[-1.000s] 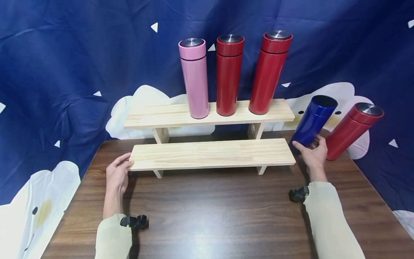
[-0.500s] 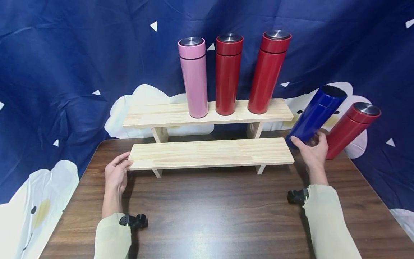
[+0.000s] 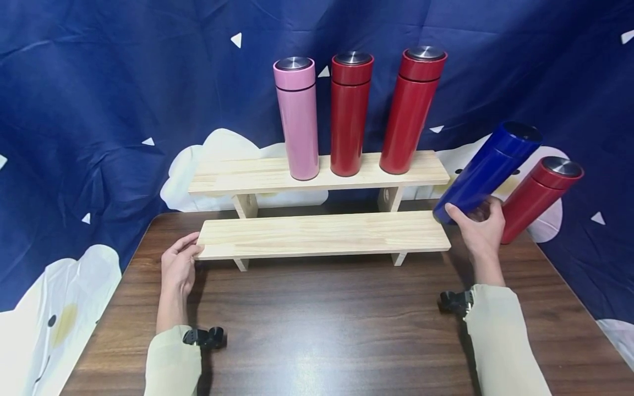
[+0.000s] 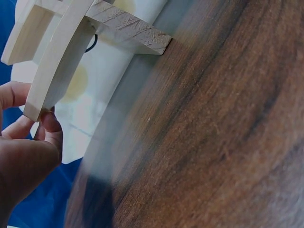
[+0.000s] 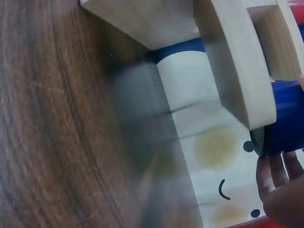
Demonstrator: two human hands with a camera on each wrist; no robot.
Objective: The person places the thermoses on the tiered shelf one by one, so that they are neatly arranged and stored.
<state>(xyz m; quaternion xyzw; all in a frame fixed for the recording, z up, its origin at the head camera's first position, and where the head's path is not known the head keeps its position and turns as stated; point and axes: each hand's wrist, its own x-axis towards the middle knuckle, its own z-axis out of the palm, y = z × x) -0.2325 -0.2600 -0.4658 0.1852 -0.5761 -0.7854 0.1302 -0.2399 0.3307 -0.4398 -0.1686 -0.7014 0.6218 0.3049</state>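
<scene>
My right hand (image 3: 480, 234) grips a blue thermos bottle (image 3: 487, 168) low on its body. The bottle leans to the right, its top dark. In the right wrist view its base (image 5: 261, 140) is lifted off the table, close beside the right end of the lower wooden shelf board (image 5: 242, 71); whether they touch I cannot tell. At the other end, my left hand (image 3: 179, 264) pinches the left edge of that shelf board (image 3: 322, 235), with thumb below and fingers above in the left wrist view (image 4: 28, 152).
On the upper shelf board (image 3: 228, 176) stand a pink thermos (image 3: 299, 126) and two red thermoses (image 3: 349, 121), (image 3: 413, 118). Another red thermos (image 3: 537, 198) stands on the brown table (image 3: 317, 319), just right of my right hand. A blue patterned cloth (image 3: 124, 82) hangs behind.
The blue thermos has risen off the table and tilted further right in my right hand, its base now level with the lower shelf's end. My left hand has stayed on the shelf.
</scene>
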